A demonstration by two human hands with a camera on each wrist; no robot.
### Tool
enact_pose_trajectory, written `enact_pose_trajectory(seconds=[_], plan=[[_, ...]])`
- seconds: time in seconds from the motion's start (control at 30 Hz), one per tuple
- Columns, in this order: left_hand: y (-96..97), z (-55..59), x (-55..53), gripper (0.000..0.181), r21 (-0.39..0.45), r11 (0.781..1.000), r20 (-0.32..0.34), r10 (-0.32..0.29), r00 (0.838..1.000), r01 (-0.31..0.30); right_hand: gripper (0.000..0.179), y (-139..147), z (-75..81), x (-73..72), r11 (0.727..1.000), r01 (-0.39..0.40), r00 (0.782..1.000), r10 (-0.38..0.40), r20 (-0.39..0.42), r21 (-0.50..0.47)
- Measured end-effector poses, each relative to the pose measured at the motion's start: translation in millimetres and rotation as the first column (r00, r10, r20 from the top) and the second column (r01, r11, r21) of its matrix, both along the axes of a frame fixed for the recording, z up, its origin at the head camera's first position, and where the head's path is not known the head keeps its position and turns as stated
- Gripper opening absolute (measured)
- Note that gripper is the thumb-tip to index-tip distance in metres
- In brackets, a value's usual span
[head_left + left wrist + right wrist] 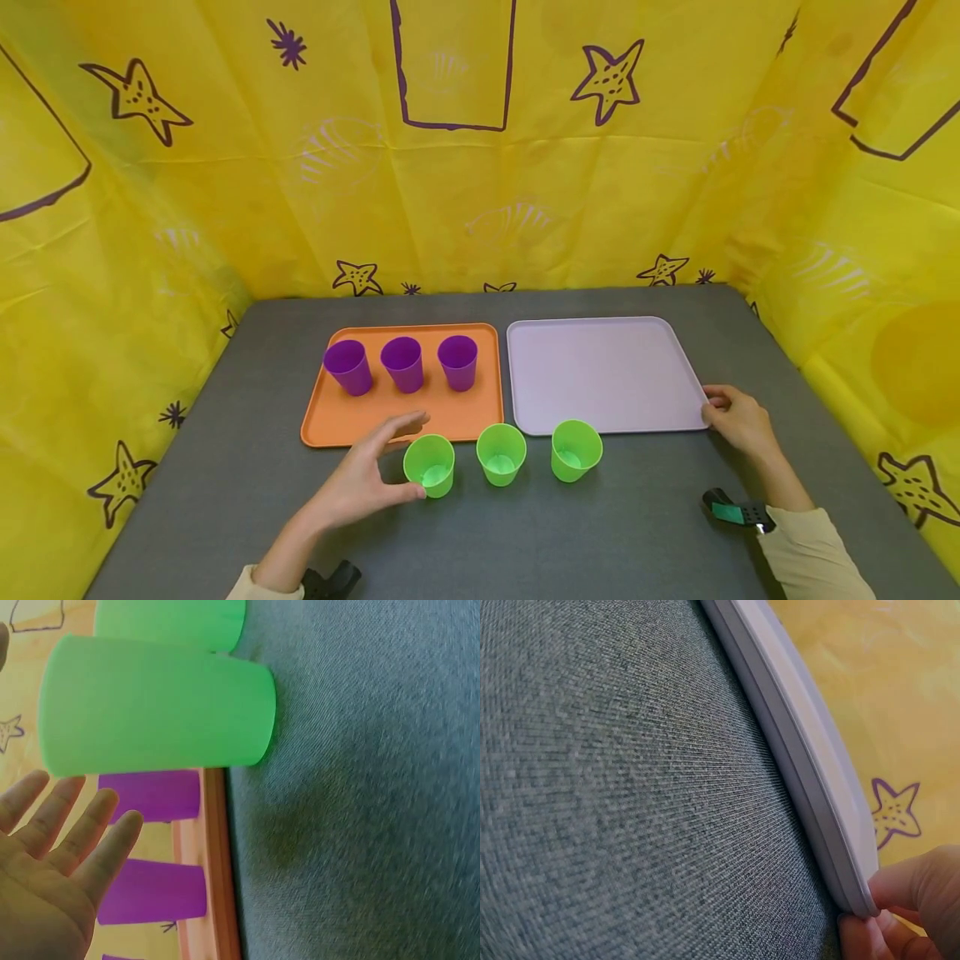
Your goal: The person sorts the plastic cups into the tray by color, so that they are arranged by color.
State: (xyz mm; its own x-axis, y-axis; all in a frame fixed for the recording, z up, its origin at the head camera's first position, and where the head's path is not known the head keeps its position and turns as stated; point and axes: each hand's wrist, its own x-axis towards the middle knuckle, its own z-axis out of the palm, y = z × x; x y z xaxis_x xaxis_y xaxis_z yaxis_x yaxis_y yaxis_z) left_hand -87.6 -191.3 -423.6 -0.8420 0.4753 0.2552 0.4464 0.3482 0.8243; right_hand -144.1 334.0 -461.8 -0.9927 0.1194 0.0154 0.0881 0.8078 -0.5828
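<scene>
The left hand [366,482] was spread beside three green cups [501,456], three purple cups [403,367] beyond; the right hand [738,421] pinched one lavender tray [600,375].

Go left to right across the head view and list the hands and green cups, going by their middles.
Left hand → left green cup → middle green cup → right green cup → right hand, which grips the lilac tray at its near right corner.
</scene>
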Motion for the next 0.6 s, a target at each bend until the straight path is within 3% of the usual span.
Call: enact_pose_trajectory(seconds=[0.17, 0.3, 0.47, 0.6], plan=[[10.1, 10.7, 6.2, 0.085, 0.01, 1.0, -0.01, -0.009, 1.0, 0.009, 0.036, 0.0, -1.2, 0.2, 1.0, 0.002, 1.0, -0.002, -0.024, 0.007], [14.9, 19.2, 11.2, 0.084, 0.015, 1.0, 0.028, 0.004, 1.0, -0.004, 0.035, 0.5, -2.7, -0.2, 1.0, 0.004, 0.998, -0.002, -0.055, 0.027], [12.8, 4.7, 9.2, 0.086, 0.018, 1.0, 0.069, 0.012, 0.998, -0.013, 0.035, 1.0, -3.2, -0.1, 0.999, 0.009, 0.998, -0.007, -0.055, 0.031], [9.2, -10.2, 5.1, 0.084, 0.014, 1.0, 0.049, 0.014, 0.999, -0.014, 0.035, 0.9, -3.2, 0.1, 1.0, 0.011, 0.999, -0.01, -0.047, 0.026]])
